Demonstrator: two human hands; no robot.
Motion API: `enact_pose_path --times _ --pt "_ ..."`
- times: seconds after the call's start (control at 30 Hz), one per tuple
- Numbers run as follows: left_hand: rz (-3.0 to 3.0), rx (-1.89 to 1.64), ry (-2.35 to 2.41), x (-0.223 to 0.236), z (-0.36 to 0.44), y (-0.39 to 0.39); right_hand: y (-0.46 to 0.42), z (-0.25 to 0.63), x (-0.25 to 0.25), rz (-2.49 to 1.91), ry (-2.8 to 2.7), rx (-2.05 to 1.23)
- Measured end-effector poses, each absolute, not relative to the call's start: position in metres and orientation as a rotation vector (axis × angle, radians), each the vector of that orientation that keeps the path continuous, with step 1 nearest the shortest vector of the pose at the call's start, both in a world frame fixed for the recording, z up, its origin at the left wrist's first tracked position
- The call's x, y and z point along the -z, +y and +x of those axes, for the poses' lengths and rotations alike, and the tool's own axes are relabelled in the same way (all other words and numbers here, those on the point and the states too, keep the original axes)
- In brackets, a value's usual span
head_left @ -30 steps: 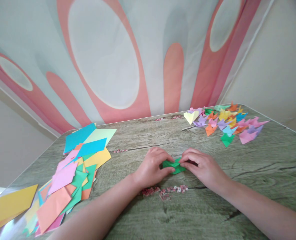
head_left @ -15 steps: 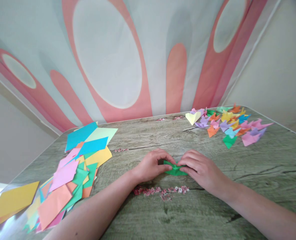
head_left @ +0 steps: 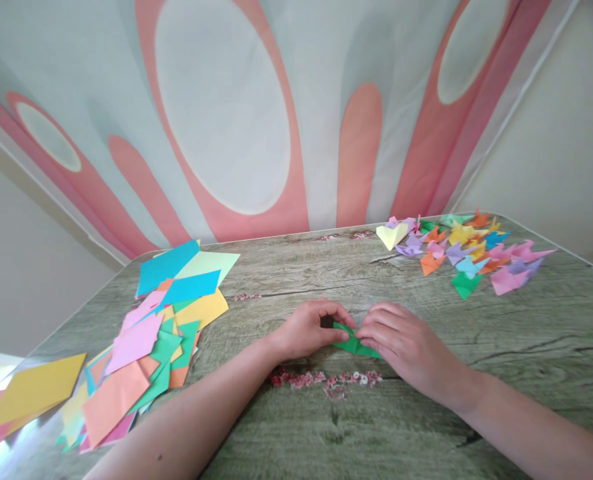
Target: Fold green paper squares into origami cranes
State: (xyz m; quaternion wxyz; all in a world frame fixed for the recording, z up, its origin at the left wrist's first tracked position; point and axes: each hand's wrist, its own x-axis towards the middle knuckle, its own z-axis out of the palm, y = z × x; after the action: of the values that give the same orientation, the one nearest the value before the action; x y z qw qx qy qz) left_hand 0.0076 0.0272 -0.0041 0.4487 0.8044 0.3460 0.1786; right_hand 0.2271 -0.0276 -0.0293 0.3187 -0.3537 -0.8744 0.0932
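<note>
A small piece of folded green paper (head_left: pixel 355 345) lies between my two hands near the middle of the table. My left hand (head_left: pixel 312 329) pinches its left end between thumb and fingers. From the other side, the closed fingers of my right hand (head_left: pixel 395 338) press on its middle and right part, hiding some of it. The paper slants down to the right, and its exact folds are too small to make out.
Loose sheets of coloured paper (head_left: pixel 131 343) spread over the left of the wood-grain table (head_left: pixel 286 427). Several folded paper figures (head_left: pixel 469 248) cluster at the back right, with a pale yellow paper heart (head_left: pixel 391 235) beside them. A patterned curtain (head_left: pixel 321 133) hangs behind.
The green paper has tilted, its right end now lower. My right hand's fingers have shifted slightly on it. The whole view has moved a little, so everything appears farther right.
</note>
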Motion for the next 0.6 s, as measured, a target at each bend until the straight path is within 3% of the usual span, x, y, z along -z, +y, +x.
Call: enact_pose_path --times 0.27,0.6 --pt "1.866 -0.565 0.870 0.003 0.010 0.024 -0.028 0.224 0.035 -0.982 -2.189 -0.261" --pt "2.227 -0.477 0.783 -0.006 0.003 0.029 -0.031 0.221 0.032 -0.922 -2.329 -0.208"
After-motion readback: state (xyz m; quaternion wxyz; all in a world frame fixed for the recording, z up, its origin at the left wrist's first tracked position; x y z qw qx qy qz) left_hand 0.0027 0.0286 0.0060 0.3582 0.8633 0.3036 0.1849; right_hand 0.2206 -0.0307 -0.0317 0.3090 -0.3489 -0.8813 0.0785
